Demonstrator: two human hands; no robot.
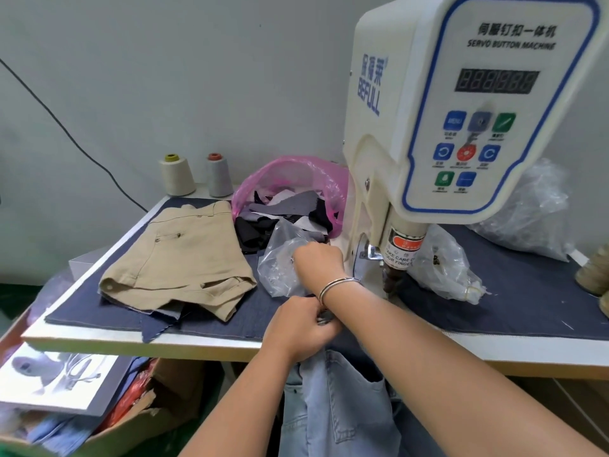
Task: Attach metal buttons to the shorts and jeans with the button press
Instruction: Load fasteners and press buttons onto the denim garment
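Light blue jeans [333,407] hang over the table's front edge. My left hand [303,328] grips their waistband there, fingers curled round the cloth. My right hand [316,258], a bracelet on its wrist, crosses above the left and reaches into a clear plastic bag [278,272] just left of the press; its fingertips are hidden by the bag. The white button press [461,110] stands at the right, its punch [392,282] just right of my right wrist. Khaki shorts [178,258] lie flat at the left of the table.
A dark denim mat [510,308] covers the table. A pink bag of fabric scraps [290,192] sits behind the clear bag. Two thread cones [176,174] stand at the back. More clear bags [445,268] lie right of the press. A cardboard box [131,420] sits below left.
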